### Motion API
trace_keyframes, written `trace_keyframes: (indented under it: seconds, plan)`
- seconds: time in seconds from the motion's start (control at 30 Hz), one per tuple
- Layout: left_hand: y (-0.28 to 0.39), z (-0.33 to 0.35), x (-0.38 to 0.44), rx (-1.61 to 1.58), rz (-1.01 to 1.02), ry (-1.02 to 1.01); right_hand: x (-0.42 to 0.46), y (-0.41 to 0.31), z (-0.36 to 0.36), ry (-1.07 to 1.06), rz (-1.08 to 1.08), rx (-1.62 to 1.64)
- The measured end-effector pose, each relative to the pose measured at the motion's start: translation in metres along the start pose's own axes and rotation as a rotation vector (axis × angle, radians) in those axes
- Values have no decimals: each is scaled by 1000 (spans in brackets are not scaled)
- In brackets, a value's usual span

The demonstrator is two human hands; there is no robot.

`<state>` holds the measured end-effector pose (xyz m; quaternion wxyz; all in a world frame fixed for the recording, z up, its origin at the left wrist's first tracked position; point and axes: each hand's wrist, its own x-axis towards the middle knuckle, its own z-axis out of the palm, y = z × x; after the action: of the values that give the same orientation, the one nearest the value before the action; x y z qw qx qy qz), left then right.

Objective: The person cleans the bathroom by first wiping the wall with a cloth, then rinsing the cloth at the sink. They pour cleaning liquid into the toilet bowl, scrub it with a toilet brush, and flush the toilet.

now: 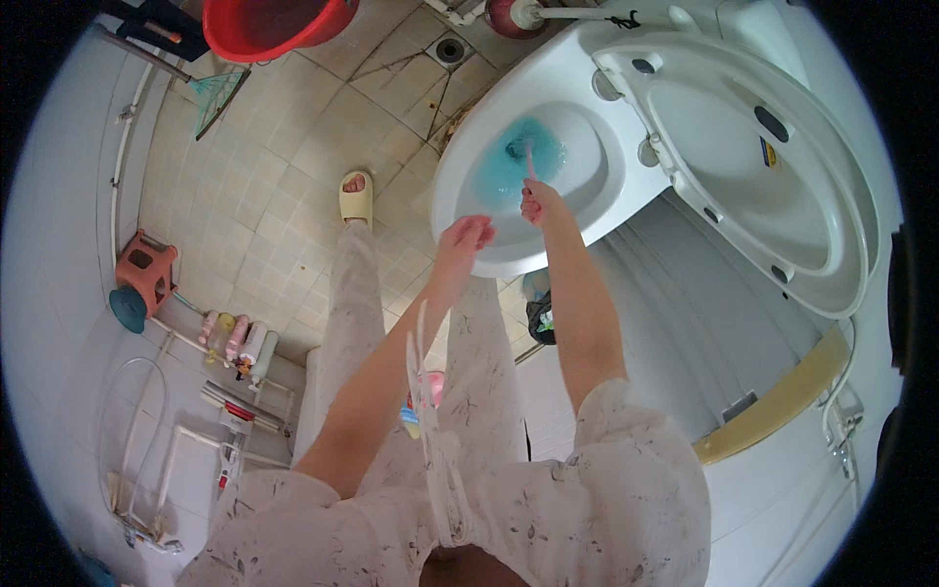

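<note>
My right hand (539,203) is closed around the pink handle of a toilet brush (530,161). The brush's dark head dips into blue liquid (488,172) inside the white toilet bowl (449,187). Over the bowl's near left rim is my left hand (467,233), its fingers loosely curled, with no object visible in it; whether it touches the rim I cannot tell. The toilet seat and lid (741,161) are raised at the right.
A red basin (323,33) and a floor squeegee (216,95) are at the upper left. A floor drain (449,50) lies beyond the bowl. An orange plastic stool (147,271) stands left, near several bottles (253,343). A black-lined bin (541,319) sits beside my right forearm.
</note>
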<state>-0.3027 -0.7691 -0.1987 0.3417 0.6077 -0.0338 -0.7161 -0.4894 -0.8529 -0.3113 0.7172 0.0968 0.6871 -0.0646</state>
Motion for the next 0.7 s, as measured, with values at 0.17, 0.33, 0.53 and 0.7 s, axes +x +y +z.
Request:
trace_keyframes:
  seconds: [0.17, 0.33, 0.53, 0.7]
  plan:
    - [-32, 65, 82, -23, -421, 56, 3, 19, -24, -197, -127, 332]
    - [-60, 91, 128, -167, -551, -56, -25, 17, -18, 0, -282, -20]
    - [-92, 97, 154, -372, -576, -189, -38, 47, -14, 788, -975, -1843]
    - [-94, 111, 156, -533, -615, -171, -28, 32, -26, 762, -773, -2171]
